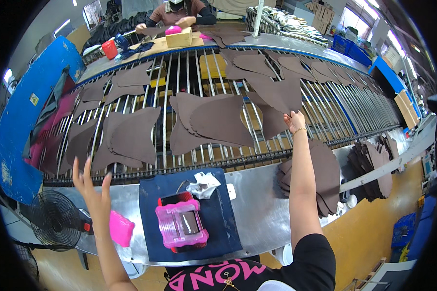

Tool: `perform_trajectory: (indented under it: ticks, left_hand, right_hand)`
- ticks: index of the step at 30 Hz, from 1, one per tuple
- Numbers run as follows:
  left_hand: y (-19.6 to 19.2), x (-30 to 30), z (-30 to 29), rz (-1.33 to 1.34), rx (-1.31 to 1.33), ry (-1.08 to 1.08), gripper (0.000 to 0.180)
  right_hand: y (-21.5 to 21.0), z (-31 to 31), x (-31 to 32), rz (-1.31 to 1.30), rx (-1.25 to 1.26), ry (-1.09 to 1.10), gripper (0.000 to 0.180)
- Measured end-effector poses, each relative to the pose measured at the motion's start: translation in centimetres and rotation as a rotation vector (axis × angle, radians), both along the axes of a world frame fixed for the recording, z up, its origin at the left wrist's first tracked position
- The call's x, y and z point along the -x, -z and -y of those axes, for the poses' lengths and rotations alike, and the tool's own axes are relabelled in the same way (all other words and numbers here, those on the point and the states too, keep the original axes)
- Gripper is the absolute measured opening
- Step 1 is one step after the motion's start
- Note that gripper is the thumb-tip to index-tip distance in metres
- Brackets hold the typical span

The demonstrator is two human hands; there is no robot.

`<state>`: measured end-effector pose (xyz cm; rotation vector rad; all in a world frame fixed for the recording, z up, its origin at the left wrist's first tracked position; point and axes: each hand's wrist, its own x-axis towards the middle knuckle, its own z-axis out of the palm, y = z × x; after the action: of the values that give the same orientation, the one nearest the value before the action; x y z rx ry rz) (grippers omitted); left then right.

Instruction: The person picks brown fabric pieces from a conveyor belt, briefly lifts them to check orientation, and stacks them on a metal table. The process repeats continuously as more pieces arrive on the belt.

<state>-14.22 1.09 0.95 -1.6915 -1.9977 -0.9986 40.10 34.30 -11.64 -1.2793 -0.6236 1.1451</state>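
- Right hand [294,121], in the head view, reaches far forward with thumb and fingers pinched on the near corner of a dark-brown, flat, curved-edged panel [280,93] of what looks like fabric.
- Left hand [97,199] is raised near the conveyor's near edge, fingers spread wide, apparently with nothing in its hold.
- That panel lies over the conveyor of parallel metal rods [315,127], right of centre, partly covering another brown panel [273,123].
- As for progress, overlapped groups of brown panels, such as the large middle group [206,119] and the left group [131,136], already lie on the rods; the gripped one seems not yet released.
- Judging by the thick brown stack [325,169] on the metal table, many pieces may be left; how many cannot be told.
- The panel's narrow corner points toward the person; its long axis seems to slant from upper left to lower right, though the overlap makes its full outline unclear.
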Motion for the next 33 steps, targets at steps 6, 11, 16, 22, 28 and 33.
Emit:
perform_trajectory:
  ticks: [6,11,16,22,28,33]
  left_hand:
    - [4.6,3.8,6.2,0.126,0.084,-0.255,0.055]
    - [5.1,3.3,6.0,0.154,0.075,-0.211,0.057]
    - [4.7,2.6,5.4,0.139,0.041,-0.161,0.056]
    - [6.0,2.1,6.0,0.242,0.042,-0.128,0.056]
    - [7.5,1.5,6.2,0.307,0.036,-0.075,0.056]
    - [7.1,0.4,6.4,0.319,0.036,-0.028,0.056]
  right_hand:
    - [3.1,-3.0,-1.6,-0.047,0.044,0.081,0.052]
    - [3.4,-1.9,-3.1,-0.079,-0.022,0.184,0.047]
    - [-2.0,7.0,-2.9,0.055,-0.201,0.197,0.043]
    - [-0.8,23.3,-11.5,1.207,-0.003,0.339,0.027]
    - [0.5,31.6,-12.0,1.494,0.59,0.336,0.067]
    - [-2.0,31.7,-11.0,1.389,0.821,0.34,0.072]
